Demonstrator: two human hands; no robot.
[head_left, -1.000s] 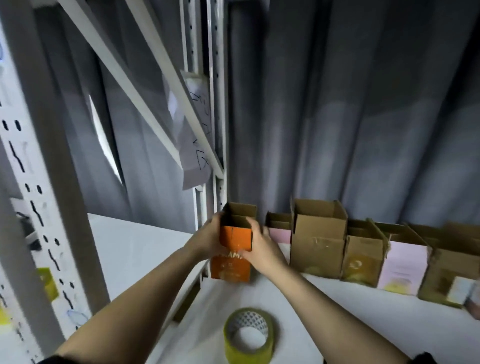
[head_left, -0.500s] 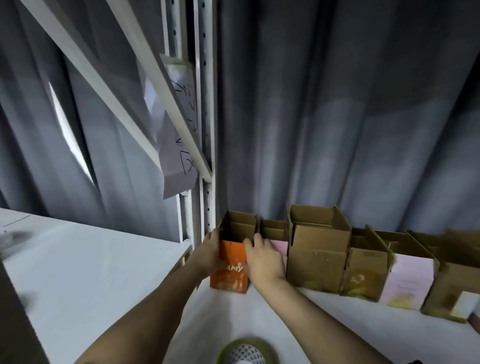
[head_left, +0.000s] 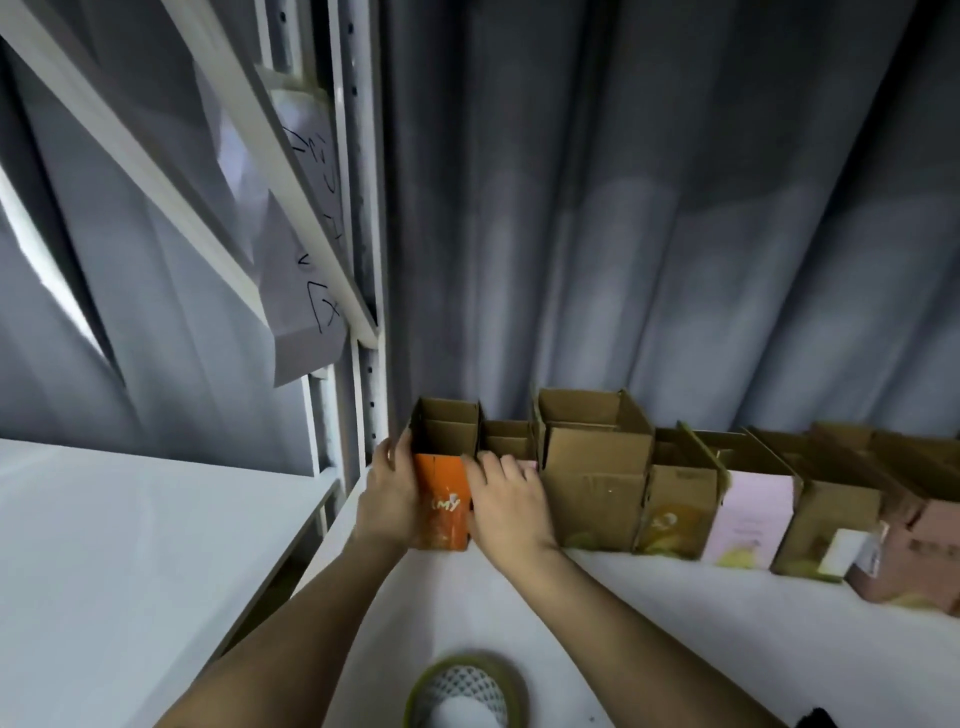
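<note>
An open orange carton (head_left: 444, 499) stands upright at the left end of a row of boxes on a white shelf (head_left: 649, 623). My left hand (head_left: 387, 493) grips its left side, thumb up at the top corner. My right hand (head_left: 511, 501) holds its right side, fingers curled over the front top edge. The carton's top flaps stand open and its inside looks dark. Both forearms reach in from the bottom of the view.
Several open cardboard and pink boxes (head_left: 597, 467) line the shelf to the right, against a grey curtain. A roll of tape (head_left: 465, 693) lies near the front edge. A white rack post (head_left: 363, 260) with a paper note (head_left: 306, 270) stands left; a lower white shelf (head_left: 130, 545) lies beyond it.
The view has swung right and closer. Both hands stay on the orange carton, which now sits tight against the neighbouring box in the row.
</note>
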